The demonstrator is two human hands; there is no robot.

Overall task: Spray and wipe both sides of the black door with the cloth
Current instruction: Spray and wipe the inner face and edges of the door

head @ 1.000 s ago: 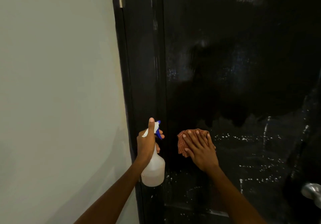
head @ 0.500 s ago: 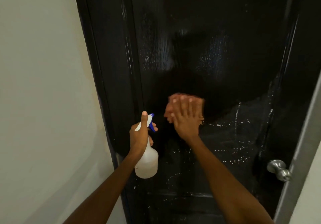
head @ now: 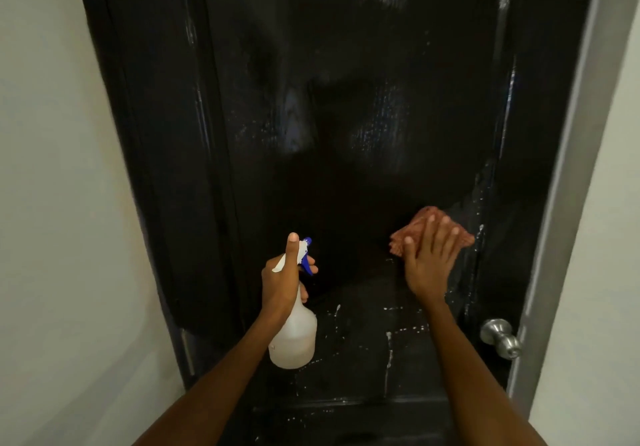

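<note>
- Black door (head: pixel 346 116): fills frame centre, wet; droplets remain lower down.
- Cloth (head: pixel 414 234): centre-right, pinned flat by right hand (head: pixel 427 265), fingers straight, for broad wiping contact.
- Spray bottle (head: pixel 294 335): lower centre, left hand (head: pixel 282 283) clenched around neck, kept ready.

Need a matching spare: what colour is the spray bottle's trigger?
Blue trigger, seen in the head view.

Pale wall (head: pixel 52 203) at left, grey frame (head: pixel 568 182) at right, beside another pale wall strip (head: pixel 602 272).
</note>
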